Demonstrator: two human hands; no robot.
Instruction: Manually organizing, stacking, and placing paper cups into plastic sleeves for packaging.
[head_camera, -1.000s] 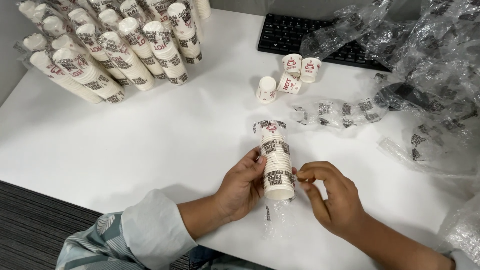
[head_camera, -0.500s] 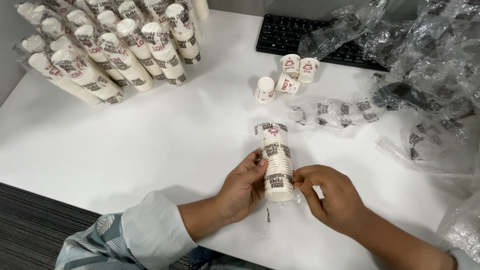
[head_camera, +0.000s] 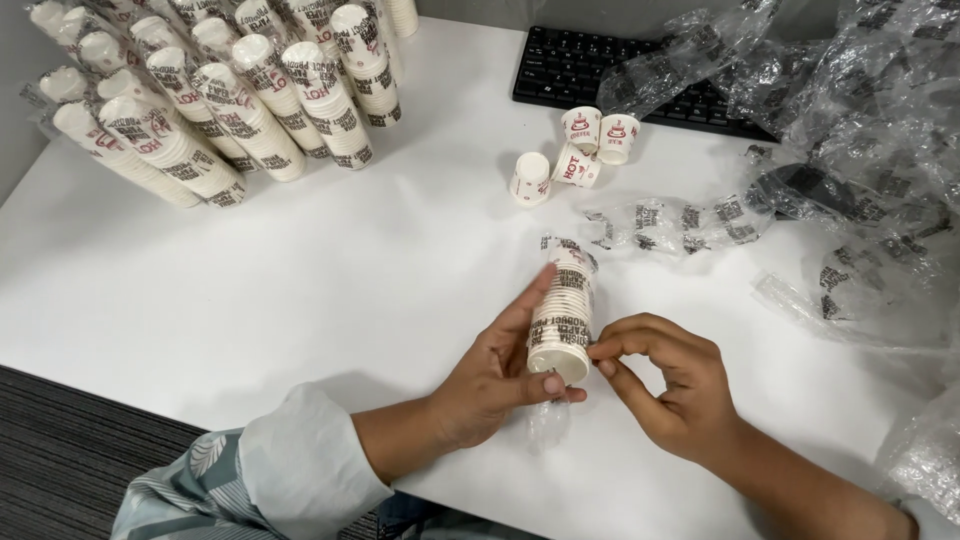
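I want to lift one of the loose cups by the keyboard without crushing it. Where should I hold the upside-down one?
Grip the upside-down cup around its side wall, coming from above; it stands apart from the other loose cups, narrower base up.

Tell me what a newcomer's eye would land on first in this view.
First, the two hands at the lower middle of the white table: the left hand holds a wrapped stack of paper cups lying on its side, while the right hand pinches at its near end. Next, the big pile of wrapped cup stacks at the far left, and the heap of crumpled clear wrappers at the right, partly over a black keyboard.
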